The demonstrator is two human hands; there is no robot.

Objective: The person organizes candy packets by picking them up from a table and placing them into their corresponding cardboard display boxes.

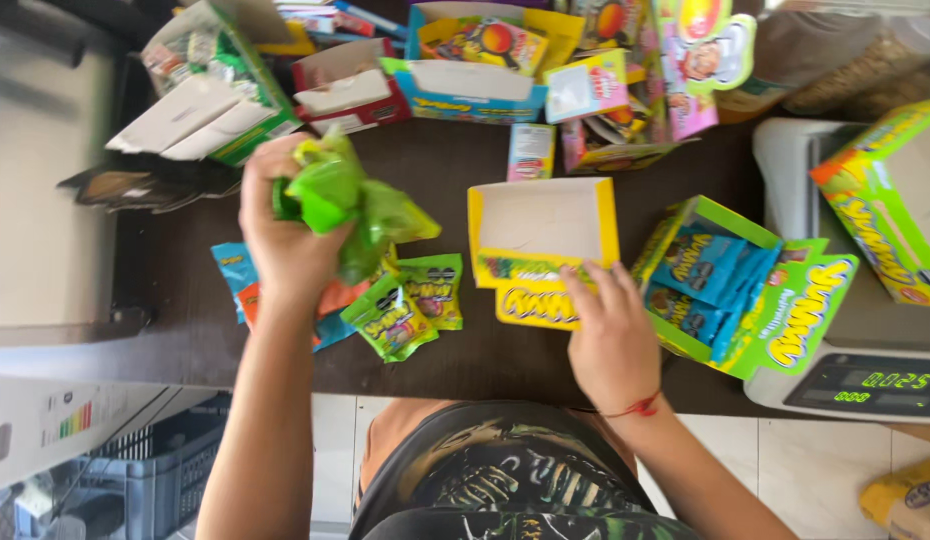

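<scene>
Your left hand point(285, 235) grips green packets point(350, 195), count unclear; right hand point(610, 340), fingers loosely spread, rests on yellow box point(540, 250) front flap.

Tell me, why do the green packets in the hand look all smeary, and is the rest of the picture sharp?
In the head view, the green packets in the left hand are smeared by motion blur; the right hand on the yellow box looks sharper, the scale's display glows clearly, and bright daylight washes out the white surface at the left edge.
</scene>
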